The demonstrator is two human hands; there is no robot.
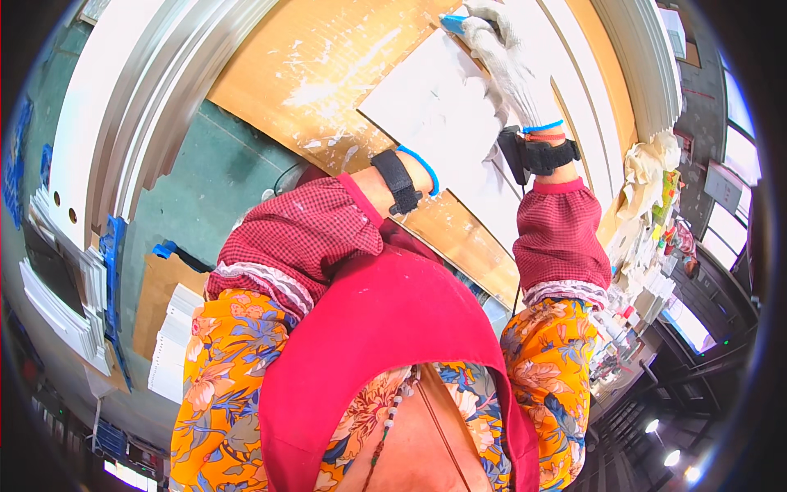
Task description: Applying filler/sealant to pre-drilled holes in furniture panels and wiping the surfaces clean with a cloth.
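A white panel [407,88] lies on a tan work board [279,61] in front of me. My left hand [459,123], in a white knit glove with a blue cuff, rests on the panel. Its fingers seem laid flat, though the bright glove blends into the white surface. Farther out, near the panel's far right corner, my right hand [510,61] is closed in a matching glove. From its fingers sticks out a small blue flat-edged piece [452,24]; the rest of it is hidden in the grip. Black straps circle both wrists.
White scuffs mark the tan board. Long white trim strips [156,90] stand stacked on the left, with more strips [648,74] at the right. Crumpled pale material [652,160] and clutter sit at the right edge. Cardboard [156,299] and white sheets lie on the green floor [217,176].
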